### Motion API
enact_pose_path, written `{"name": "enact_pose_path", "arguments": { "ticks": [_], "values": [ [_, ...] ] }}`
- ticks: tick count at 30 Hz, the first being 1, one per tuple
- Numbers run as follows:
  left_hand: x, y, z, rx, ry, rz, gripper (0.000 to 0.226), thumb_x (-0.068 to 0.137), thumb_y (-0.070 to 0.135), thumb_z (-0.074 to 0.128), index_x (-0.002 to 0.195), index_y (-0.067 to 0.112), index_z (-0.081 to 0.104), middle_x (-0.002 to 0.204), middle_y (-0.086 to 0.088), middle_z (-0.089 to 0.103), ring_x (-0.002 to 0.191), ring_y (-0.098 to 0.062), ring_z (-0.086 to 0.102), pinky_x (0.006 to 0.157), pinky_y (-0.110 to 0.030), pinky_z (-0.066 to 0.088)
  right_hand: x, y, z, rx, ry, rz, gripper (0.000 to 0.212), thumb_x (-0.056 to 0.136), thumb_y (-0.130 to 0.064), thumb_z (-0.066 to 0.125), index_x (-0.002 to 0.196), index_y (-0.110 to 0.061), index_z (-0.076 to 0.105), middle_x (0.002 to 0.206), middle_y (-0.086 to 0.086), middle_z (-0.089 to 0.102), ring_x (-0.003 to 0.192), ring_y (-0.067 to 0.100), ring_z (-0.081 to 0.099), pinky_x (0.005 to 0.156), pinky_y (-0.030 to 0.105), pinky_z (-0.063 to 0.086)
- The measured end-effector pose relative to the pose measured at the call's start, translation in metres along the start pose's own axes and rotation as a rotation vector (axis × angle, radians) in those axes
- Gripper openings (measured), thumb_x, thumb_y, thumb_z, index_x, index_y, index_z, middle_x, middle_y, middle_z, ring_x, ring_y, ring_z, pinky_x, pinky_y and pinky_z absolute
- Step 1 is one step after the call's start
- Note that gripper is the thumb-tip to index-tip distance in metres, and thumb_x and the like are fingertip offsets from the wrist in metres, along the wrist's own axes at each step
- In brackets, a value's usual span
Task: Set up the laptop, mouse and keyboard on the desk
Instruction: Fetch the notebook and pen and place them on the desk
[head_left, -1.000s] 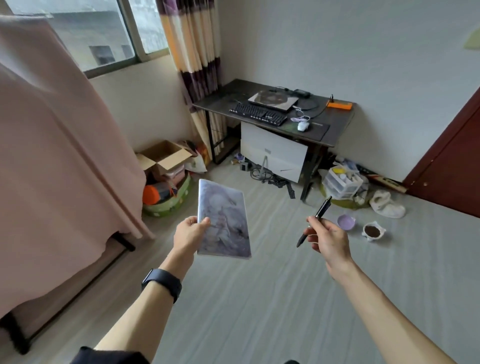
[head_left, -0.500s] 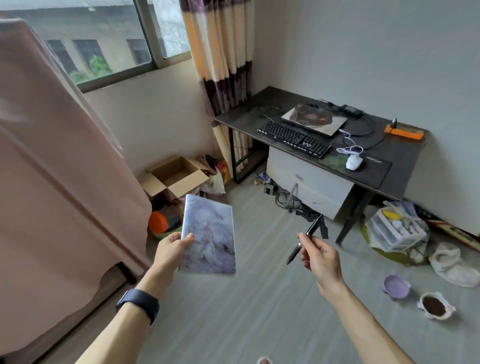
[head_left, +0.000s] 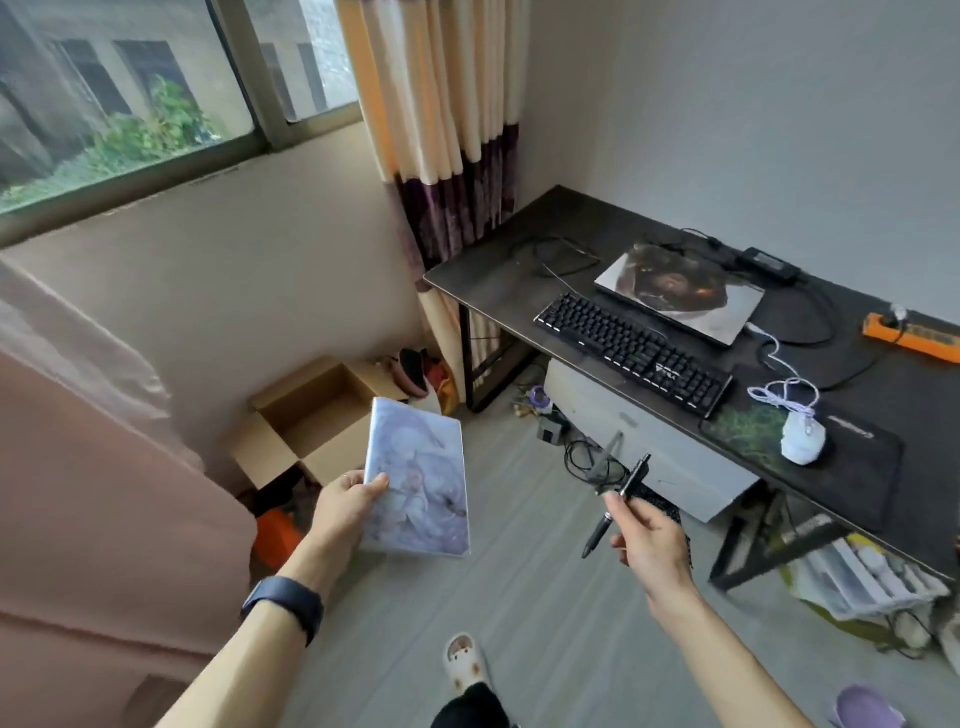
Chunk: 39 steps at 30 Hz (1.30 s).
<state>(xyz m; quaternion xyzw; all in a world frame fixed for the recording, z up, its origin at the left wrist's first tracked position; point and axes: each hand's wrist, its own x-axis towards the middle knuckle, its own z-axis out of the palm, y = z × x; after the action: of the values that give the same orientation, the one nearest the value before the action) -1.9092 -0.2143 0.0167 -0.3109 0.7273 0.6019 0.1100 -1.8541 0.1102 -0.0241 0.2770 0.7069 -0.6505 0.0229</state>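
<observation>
**Both Hands Occupied; Equipment on Desk at Right**

Gripped a notebook (head_left: 415, 478) in the left hand (head_left: 345, 501), lower centre, thumb over the cover. Pinched a tilted black pen (head_left: 618, 501) in the right hand (head_left: 649, 540). Showed, on the dark desk (head_left: 498, 270) at right, a closed laptop (head_left: 680, 291), with a keyboard (head_left: 631, 353) just in front and a white mouse (head_left: 802, 439) on a mouse pad (head_left: 857, 467).
</observation>
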Motion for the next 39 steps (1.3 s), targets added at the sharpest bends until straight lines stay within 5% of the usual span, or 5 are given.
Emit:
{"name": "enact_pose_path", "arguments": {
  "ticks": [9,14,22,34,39],
  "values": [
    [0.189,0.137,0.074,0.133,-0.085,-0.009,0.019,0.091,0.027,0.068,0.099,0.010,0.067,0.093,-0.011,0.075,0.079,-0.030,0.074,0.077,-0.049,0.061,0.180,-0.076,0.064,-0.034,0.068,0.048,0.039,0.092,-0.043,0.066,0.080,-0.006,0.067,0.055,-0.005,0.057,0.063,0.016,0.052,0.066,0.035,0.043],
    [0.287,0.187,0.134,0.183,-0.126,-0.004,0.017,0.093,0.025,0.066,0.101,0.011,0.066,0.092,-0.010,0.075,0.079,-0.029,0.074,0.062,-0.034,0.060,0.294,-0.095,0.091,-0.045,0.061,0.090,0.040,0.090,-0.045,0.066,0.075,-0.008,0.062,0.054,-0.006,0.057,0.061,0.017,0.053,0.066,0.040,0.043],
    [0.410,0.246,0.208,0.278,-0.160,-0.083,0.013,0.087,0.023,0.069,0.090,0.011,0.070,0.089,-0.016,0.075,0.083,-0.038,0.072,0.078,-0.056,0.058,0.436,-0.138,0.121,-0.085,-0.020,0.176,0.039,0.092,-0.038,0.066,0.073,-0.004,0.061,0.052,-0.006,0.053,0.056,0.014,0.052,0.060,0.034,0.041],
    [0.538,0.290,0.268,0.719,-0.370,-0.043,0.029,0.075,0.050,0.060,0.094,0.028,0.063,0.097,-0.003,0.071,0.094,-0.028,0.067,0.090,-0.041,0.053,0.540,-0.162,0.157,-0.113,0.033,0.339,0.045,0.090,-0.043,0.065,0.085,0.001,0.062,0.065,0.001,0.053,0.049,0.005,0.057,0.063,0.032,0.042],
    [0.604,0.318,0.290,0.945,-0.469,-0.077,0.060,0.077,0.057,0.053,0.121,0.017,0.060,0.118,-0.012,0.066,0.111,-0.033,0.060,0.092,-0.035,0.045,0.564,-0.179,0.189,-0.042,0.128,0.420,0.031,0.090,-0.038,0.069,0.083,-0.008,0.070,0.068,-0.004,0.058,0.050,0.006,0.057,0.062,0.028,0.044]
  ]
}}
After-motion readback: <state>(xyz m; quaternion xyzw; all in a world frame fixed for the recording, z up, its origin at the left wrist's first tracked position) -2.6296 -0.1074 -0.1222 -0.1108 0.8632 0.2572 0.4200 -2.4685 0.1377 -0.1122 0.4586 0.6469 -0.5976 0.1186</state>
